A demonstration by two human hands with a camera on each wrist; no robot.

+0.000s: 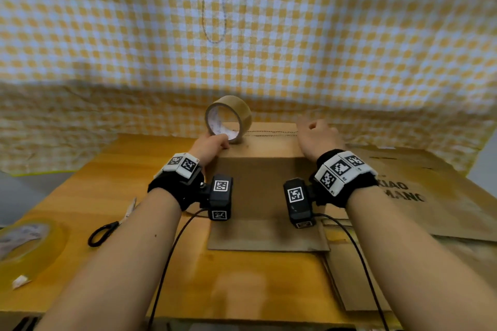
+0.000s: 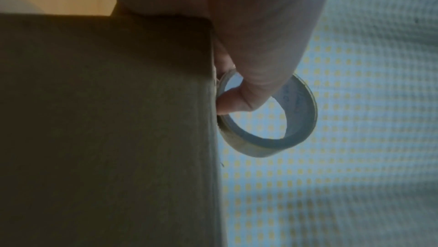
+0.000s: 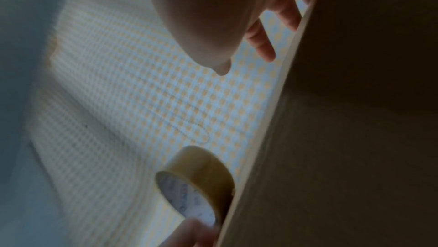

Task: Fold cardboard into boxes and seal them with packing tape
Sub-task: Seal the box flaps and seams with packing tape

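Note:
A brown cardboard box (image 1: pixel 269 188) stands on the wooden table (image 1: pixel 134 169), with one flap lying flat toward me. On its top, at the left end, a roll of brown packing tape (image 1: pixel 228 115) stands on edge. My left hand (image 1: pixel 222 140) grips the roll. In the left wrist view its thumb (image 2: pixel 234 99) is hooked inside the core of the roll (image 2: pixel 301 119), against the box (image 2: pixel 106 119). My right hand (image 1: pixel 309 127) rests at the top's right end, fingers loosely curled. In the right wrist view those fingers (image 3: pixel 260 44) lie along the box edge (image 3: pixel 291 82) and hold nothing visible.
Black-handled scissors (image 1: pixel 107 231) lie left of the box. A clear tape roll (image 1: pixel 27 244) sits at the table's left edge. Flat printed cardboard sheets (image 1: pixel 416 196) are stacked to the right. A yellow checked cloth (image 1: pixel 242 35) hangs close behind the box.

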